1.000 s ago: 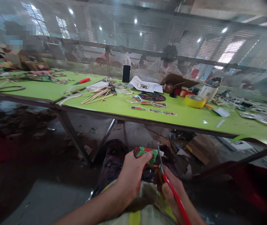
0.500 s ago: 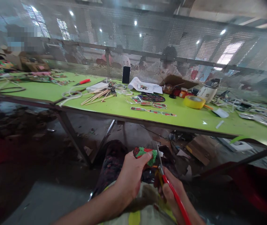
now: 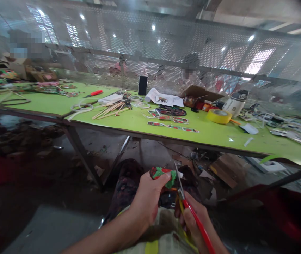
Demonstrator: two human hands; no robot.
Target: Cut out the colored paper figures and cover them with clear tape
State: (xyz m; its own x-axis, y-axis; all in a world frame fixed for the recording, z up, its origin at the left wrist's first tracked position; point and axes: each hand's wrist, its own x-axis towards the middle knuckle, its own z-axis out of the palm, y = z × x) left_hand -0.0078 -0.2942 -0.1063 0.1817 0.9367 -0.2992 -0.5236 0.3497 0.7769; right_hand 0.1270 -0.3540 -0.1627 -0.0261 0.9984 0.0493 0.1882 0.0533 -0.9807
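Over my lap, my left hand (image 3: 150, 192) is closed around a small green, red and black printed cutout (image 3: 169, 180), the thumb pressed on its face. My right hand (image 3: 194, 213) grips scissors (image 3: 202, 231) with a long red handle. Their metal blades point up and away from me, right beside the cutout's right edge. Whether the blades touch the cutout I cannot tell. My fingers hide part of the cutout and the lower scissor handle.
A long green table (image 3: 129, 125) stands ahead. On it lie printed strips (image 3: 173, 127), wooden sticks (image 3: 110, 110), yellow tape (image 3: 219, 116), a red-handled tool (image 3: 94, 93) and an upright phone (image 3: 142, 85). Cardboard scraps (image 3: 226, 169) litter the floor. Behind a perforated screen, people sit.
The scissor blades have come slightly closer together and shifted a little left, nearer the cutout. My left hand keeps its hold almost unmoved.
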